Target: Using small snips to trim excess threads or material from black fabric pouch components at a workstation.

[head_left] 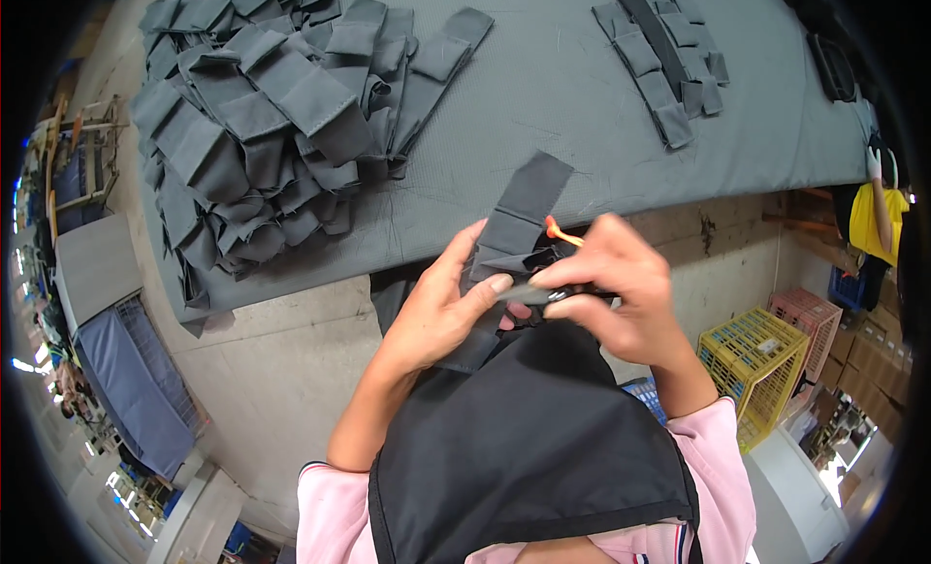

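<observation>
My left hand (pixel 441 307) pinches a dark grey fabric strip (pixel 529 195) with folded, stitched sections; its upper end lies over the table edge and its lower part hangs against my black apron (pixel 533 438). In my right hand (pixel 621 283), closed, is a small pair of thread snips (pixel 533 295), its grey blades lying beside the strip and close to my left thumb. An orange piece (pixel 555 227) sticks out near the right fingers. Those fingers cover most of the snips, so whether the blades touch the fabric cannot be told.
A large heap of similar grey strips (pixel 252 118) covers the table's left side. Several more strips (pixel 664 64) lie at the far right on the grey-covered table (pixel 524 89). Yellow crate (pixel 754 355) and pink crate (pixel 810 322) stand at right. A person in yellow (pixel 873 225) is beyond.
</observation>
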Action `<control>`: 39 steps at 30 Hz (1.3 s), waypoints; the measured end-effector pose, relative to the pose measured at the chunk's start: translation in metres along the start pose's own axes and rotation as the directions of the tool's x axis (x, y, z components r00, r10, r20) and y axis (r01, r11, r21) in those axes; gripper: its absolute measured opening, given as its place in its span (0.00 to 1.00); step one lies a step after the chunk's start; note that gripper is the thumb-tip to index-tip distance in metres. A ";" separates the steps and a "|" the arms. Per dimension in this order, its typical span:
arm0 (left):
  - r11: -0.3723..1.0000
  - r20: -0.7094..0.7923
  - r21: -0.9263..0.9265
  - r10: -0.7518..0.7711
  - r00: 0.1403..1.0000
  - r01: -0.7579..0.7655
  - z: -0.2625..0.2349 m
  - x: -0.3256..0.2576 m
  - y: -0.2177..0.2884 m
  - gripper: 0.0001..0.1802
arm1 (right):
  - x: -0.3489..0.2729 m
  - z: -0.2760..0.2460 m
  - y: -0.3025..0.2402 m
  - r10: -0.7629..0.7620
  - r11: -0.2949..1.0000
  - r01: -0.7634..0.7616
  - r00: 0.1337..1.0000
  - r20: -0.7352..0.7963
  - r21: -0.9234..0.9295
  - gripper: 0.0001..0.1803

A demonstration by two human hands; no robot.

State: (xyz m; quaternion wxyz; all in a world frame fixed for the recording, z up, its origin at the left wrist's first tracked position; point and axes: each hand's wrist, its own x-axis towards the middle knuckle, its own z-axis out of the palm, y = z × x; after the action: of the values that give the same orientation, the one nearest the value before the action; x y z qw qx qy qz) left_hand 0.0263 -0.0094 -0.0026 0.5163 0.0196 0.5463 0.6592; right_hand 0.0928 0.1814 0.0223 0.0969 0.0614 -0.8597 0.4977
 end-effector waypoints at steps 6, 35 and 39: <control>0.992 0.010 -0.128 -0.010 1.000 0.011 0.004 0.001 0.006 0.34 | -0.003 0.022 0.017 0.099 0.971 -0.149 0.963 -0.252 -0.187 0.17; 0.935 0.085 -0.351 0.088 0.992 -0.053 -0.004 0.003 0.009 0.31 | -0.012 0.020 0.019 0.303 0.949 -0.315 0.870 -0.390 0.034 0.15; 0.937 0.098 -0.347 0.088 0.991 -0.048 -0.005 0.004 0.009 0.30 | -0.017 0.020 0.015 0.139 0.979 -0.187 0.904 -0.404 -0.080 0.15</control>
State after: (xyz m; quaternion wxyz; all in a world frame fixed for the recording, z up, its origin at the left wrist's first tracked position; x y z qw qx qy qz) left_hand 0.0158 -0.0089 0.0003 0.5185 -0.0149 0.3918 0.7599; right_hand 0.1044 0.1718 -0.0034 0.2303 -0.1184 -0.8520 0.4551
